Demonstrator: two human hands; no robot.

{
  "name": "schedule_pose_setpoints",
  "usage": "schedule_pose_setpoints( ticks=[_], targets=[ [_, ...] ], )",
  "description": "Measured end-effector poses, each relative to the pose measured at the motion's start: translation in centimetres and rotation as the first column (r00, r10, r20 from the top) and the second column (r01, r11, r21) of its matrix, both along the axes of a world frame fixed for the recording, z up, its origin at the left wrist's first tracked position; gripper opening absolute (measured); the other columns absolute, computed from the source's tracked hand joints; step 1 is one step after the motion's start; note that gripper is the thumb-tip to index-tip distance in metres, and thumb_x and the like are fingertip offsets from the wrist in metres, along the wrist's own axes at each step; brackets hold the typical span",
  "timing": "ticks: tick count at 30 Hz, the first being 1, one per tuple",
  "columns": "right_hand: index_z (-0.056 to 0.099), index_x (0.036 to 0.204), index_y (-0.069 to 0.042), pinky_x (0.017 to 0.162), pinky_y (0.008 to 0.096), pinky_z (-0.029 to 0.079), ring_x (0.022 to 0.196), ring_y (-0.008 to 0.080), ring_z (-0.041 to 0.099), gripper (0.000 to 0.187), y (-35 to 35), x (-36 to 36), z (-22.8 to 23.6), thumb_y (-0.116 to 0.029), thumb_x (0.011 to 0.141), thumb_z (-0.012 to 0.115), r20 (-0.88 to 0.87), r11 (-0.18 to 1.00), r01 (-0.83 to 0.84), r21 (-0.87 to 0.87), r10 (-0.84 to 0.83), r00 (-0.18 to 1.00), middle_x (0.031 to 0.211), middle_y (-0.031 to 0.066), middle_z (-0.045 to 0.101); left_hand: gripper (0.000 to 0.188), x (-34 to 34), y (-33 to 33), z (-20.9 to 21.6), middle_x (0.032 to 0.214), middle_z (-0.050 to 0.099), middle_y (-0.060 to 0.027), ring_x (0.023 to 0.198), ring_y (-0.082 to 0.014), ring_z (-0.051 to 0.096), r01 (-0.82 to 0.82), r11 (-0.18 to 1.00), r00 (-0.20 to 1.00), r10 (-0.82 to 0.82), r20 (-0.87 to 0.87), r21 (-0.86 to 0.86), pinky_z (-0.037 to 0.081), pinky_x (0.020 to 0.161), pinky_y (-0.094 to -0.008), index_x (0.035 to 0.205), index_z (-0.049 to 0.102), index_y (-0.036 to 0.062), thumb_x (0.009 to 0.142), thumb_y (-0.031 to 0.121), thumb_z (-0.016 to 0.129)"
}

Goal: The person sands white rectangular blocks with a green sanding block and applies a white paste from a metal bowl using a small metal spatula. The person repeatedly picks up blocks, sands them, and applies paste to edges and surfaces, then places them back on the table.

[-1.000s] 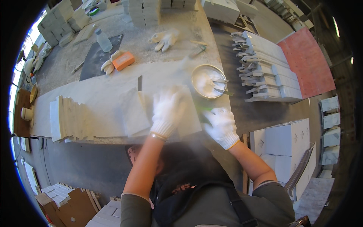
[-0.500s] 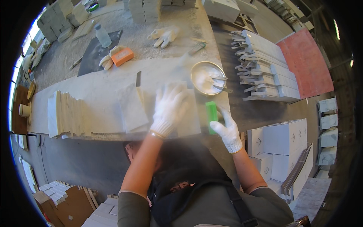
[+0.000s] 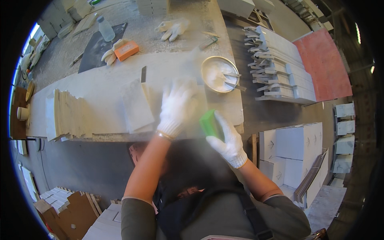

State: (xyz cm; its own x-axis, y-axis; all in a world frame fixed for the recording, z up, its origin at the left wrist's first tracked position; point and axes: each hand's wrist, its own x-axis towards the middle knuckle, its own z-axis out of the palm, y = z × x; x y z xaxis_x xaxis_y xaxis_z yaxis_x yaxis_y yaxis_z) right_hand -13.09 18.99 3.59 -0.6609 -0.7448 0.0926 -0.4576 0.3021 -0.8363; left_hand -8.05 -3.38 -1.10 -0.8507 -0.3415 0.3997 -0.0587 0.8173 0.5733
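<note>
White knitted gloves cover both my hands. My left hand (image 3: 176, 106) lies with fingers outstretched on a pale stone-like tile (image 3: 195, 112) at the front of the bench; dust haze blurs the fingertips. In my right hand (image 3: 230, 146) is a green rectangular block (image 3: 209, 123), pinched between thumb and fingers at the tile's right edge. Whether the block touches the tile I cannot tell. Further left lie overlapping tiles (image 3: 137, 107). Beyond the right hand stands a round tin (image 3: 203, 82) of white powder, with two flat metal blades resting in it.
A row of tiles (image 3: 66, 114) stands at the bench's left. Farther back are an orange block (image 3: 127, 49), a spare glove (image 3: 172, 30) and a plastic bottle (image 3: 106, 30). Right of the bench stand white slabs (image 3: 294, 76), a red sheet (image 3: 326, 66) and white boxes (image 3: 294, 144).
My right hand has moved left with the green block, which is now closer to the tile and tilted. My left hand stays on the tile. The view has shifted slightly.
</note>
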Motion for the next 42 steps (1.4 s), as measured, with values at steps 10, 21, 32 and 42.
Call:
schedule_pose_setpoints(
  ticks=[10,21,32,42],
  targets=[
    [0.031,0.165,-0.002,0.121,0.0379,0.036,0.144,0.0258,0.048,0.080,-0.7,-1.1,0.3,-0.024,0.098,0.069,0.345,0.996,0.091,0.013,-0.090,0.934,0.155,0.0171,0.051,0.035,0.2,-0.1,0.6,0.157,0.052,-0.0155,0.152,-0.0440,0.036,0.020,0.999,0.999,-0.021,0.046,0.031,0.025,0.123,-0.0637,0.134,0.063,0.0141,0.100,0.024,0.062],
    [0.037,0.161,0.001,0.121,0.0376,0.035,0.145,0.0252,0.047,0.079,-2.6,-2.9,-1.2,-0.025,0.096,0.073,0.322,0.992,0.093,-0.089,-0.060,0.945,0.154,0.0176,0.053,0.032,-0.2,0.1,0.3,0.141,0.061,-0.0108,0.137,-0.0375,0.049,-0.033,0.997,0.993,0.024,-0.113,-0.073,0.034,0.115,-0.0603,0.121,0.066,0.0129,0.089,0.017,0.069],
    [0.037,0.161,0.001,0.119,0.0358,0.038,0.145,0.0269,0.050,0.079,-4.4,-4.9,-0.3,-0.026,0.097,0.073,0.141,0.997,0.030,-0.073,-0.020,0.990,0.156,0.0206,0.053,0.032,-0.4,0.2,0.6,0.137,0.063,-0.0116,0.134,-0.0349,0.052,-0.041,0.993,0.995,0.031,-0.092,-0.110,0.029,0.122,-0.0602,0.118,0.068,0.0131,0.087,0.017,0.070],
    [0.035,0.163,-0.001,0.117,0.0352,0.039,0.140,0.0232,0.053,0.079,-3.0,-4.1,-1.9,-0.023,0.098,0.073,0.322,0.993,0.085,-0.087,-0.053,0.945,0.152,0.0143,0.057,0.030,-0.3,0.3,0.7,0.135,0.064,-0.0112,0.132,-0.0354,0.053,-0.010,0.998,0.994,0.004,-0.106,-0.058,0.035,0.116,-0.0576,0.117,0.068,0.0124,0.087,0.017,0.070]
  ],
)
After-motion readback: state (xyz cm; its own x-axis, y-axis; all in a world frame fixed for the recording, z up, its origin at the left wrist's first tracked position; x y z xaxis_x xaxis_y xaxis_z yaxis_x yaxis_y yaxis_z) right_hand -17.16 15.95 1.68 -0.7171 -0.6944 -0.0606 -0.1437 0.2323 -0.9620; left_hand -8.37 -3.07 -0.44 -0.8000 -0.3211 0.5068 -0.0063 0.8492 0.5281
